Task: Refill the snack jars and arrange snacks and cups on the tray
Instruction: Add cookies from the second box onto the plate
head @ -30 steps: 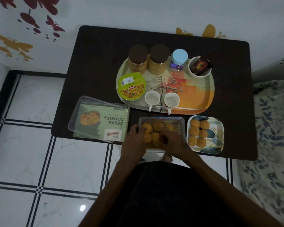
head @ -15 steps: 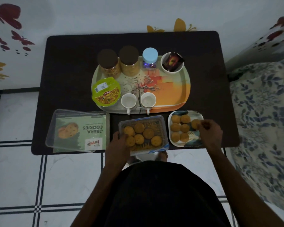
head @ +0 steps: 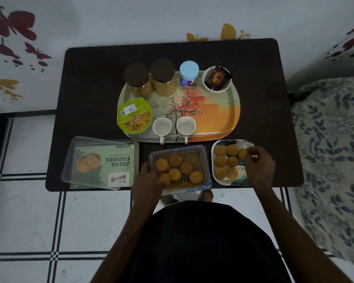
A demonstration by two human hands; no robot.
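On the near left of the dark table (head: 90,94) there's a clear plastic lid (head: 94,160) lying over a green cookie box sleeve (head: 110,160) that reads Jeera Cookies, upside down from this angle.

Just right of that, at the near edge, sits the clear cookie container (head: 204,160) with a handful of round cookies in it. The left hand (head: 147,180) is on the container's near left corner, fingers curled over the rim and touching a cookie there; can't tell if it's actually gripping the cookie or just steadying the box.

Behind it, in the middle of the table, is the big tray (head: 219,113) with the orange tree print. On it, left to right: a green noodle cup (head: 134,115) at the near left, two brown-lidded jars (head: 149,80) of snacks along the far edge, two small white cups (head: 173,127) side by side at the near edge with handles pointing this way, a little blue-lidded jar (head: 189,74), then a white bowl (head: 217,82) holding a dark packet in the far right corner.

Near right of the tray is a small patterned plate (head: 241,180) with cookies in rows. The right hand (head: 258,164) is over the plate's right side, fingertips pinching a cookie (head: 242,154) at the far right of the plate.
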